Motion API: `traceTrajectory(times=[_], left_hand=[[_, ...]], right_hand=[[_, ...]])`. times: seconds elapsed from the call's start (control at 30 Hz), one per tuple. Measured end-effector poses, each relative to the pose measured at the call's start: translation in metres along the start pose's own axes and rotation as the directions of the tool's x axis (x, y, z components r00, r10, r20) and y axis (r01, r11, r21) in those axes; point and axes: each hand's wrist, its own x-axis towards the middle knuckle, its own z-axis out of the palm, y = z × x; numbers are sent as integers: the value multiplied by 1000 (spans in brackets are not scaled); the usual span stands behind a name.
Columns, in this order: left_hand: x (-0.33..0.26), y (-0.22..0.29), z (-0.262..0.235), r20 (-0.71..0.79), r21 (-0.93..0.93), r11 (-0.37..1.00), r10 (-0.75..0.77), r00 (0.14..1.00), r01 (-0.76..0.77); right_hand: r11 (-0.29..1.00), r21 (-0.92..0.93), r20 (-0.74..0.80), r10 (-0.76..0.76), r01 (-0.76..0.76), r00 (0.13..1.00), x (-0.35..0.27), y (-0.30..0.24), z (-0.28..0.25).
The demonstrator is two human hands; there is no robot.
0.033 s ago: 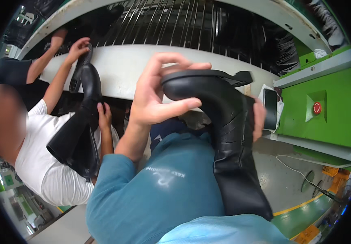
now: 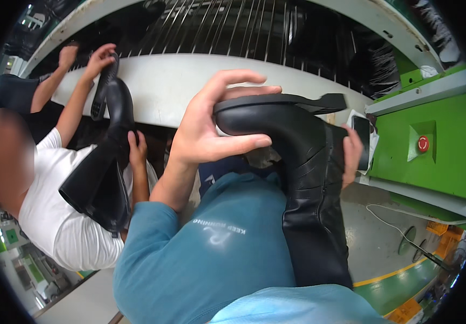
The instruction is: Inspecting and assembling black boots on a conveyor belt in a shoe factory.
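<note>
The person in the teal shirt point(image 2: 238, 227) has a tall black boot point(image 2: 303, 156) up in both hands, between the chest and the white table point(image 2: 173, 75). Its toe points to the person's left, the sole faces away toward the table, and the shaft runs down along the body until a pale blue cloth point(image 2: 303, 305) hides its lower end. The left hand point(image 2: 198, 129) grasps the toe end: the thumb lies along the toe cap, and the fingers reach around to the sole side, a little spread. The right hand point(image 2: 352, 156) is at the far side of the ankle, behind the heel, its fingers bent against the leather; I can't see its palm, as the boot covers it. To the left, a co-worker in a white shirt point(image 2: 82, 237) has another black boot point(image 2: 117, 108), one hand up by the toe and the other at the ankle. Metal rods point(image 2: 233, 32) stretch beyond the table. Over to the right, near its end, lies a dark flat slab point(image 2: 361, 132), and next to that stands a green machine point(image 2: 395, 146) with a round red button point(image 2: 423, 143)
</note>
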Motion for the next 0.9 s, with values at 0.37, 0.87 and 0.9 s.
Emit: traceTrajectory(times=[0.37, 0.87, 0.9], left_hand=[[-19, -33, -10, 219, 169, 984, 13, 976, -51], [-52, -65, 0, 65, 11, 992, -126, 990, 125], [-55, -66, 2, 44, -14, 987, -162, 986, 163]], right_hand=[[864, 198, 228, 419, -463, 879, 35, 4, -59], [979, 14, 461, -186, 202, 868, 93, -19, -32], [982, -29, 521, -145, 187, 841, 102, -27, -33]])
